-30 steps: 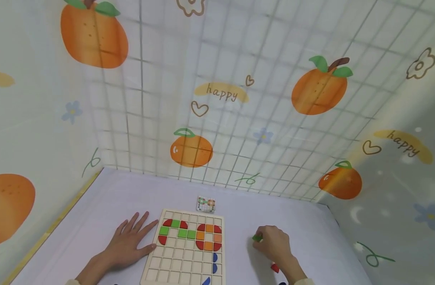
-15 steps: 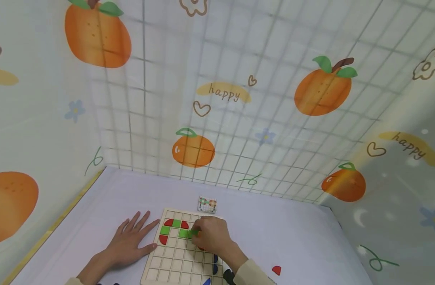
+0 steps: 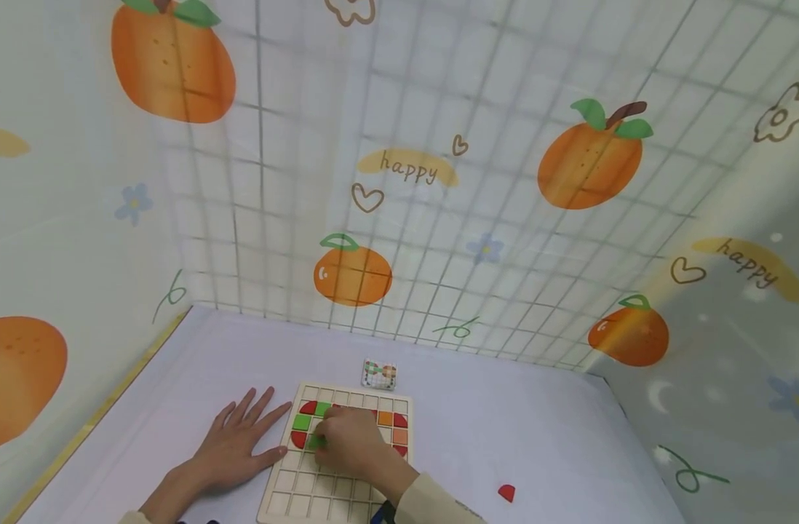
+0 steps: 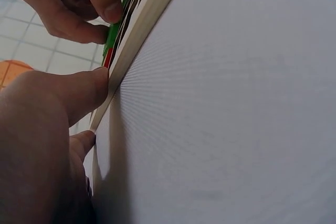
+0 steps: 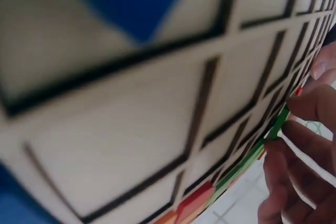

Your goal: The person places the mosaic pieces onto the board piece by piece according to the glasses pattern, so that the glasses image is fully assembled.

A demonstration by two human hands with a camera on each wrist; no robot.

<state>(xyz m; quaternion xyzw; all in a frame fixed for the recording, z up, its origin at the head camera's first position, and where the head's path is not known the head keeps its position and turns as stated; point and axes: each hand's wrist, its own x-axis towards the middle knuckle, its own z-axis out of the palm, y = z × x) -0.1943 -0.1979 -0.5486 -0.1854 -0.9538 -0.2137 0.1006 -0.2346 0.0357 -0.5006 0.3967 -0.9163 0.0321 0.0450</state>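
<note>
Board (image 3: 305,482) lies on the bench (image 3: 563,437) in the head view, set with red, green and orange pieces in its far rows. The left hand (image 3: 238,445) rests flat on the bench at the board's left side, fingers spread wide, with thumb and forefinger at its edge. The right hand (image 3: 352,441) is over the board and pinches a green block (image 3: 317,442) just right of the lower red piece (image 3: 297,439). A card (image 3: 379,374) lies beyond the far edge, a loose red wedge (image 3: 507,493) on the bench to the right, and a blue piece (image 3: 379,514) partly shows under the right sleeve (image 3: 432,501). Behind rises a sheet (image 3: 295,189) printed with oranges.

In the left wrist view, the left thumb touches the board's side, and the right thumb and a finger grip the green block at the top face; whether it is seated cannot be told.

In the right wrist view, the right fingers close narrowly on the green block at the board's far side; a blurred blue shape fills the near squares.
</note>
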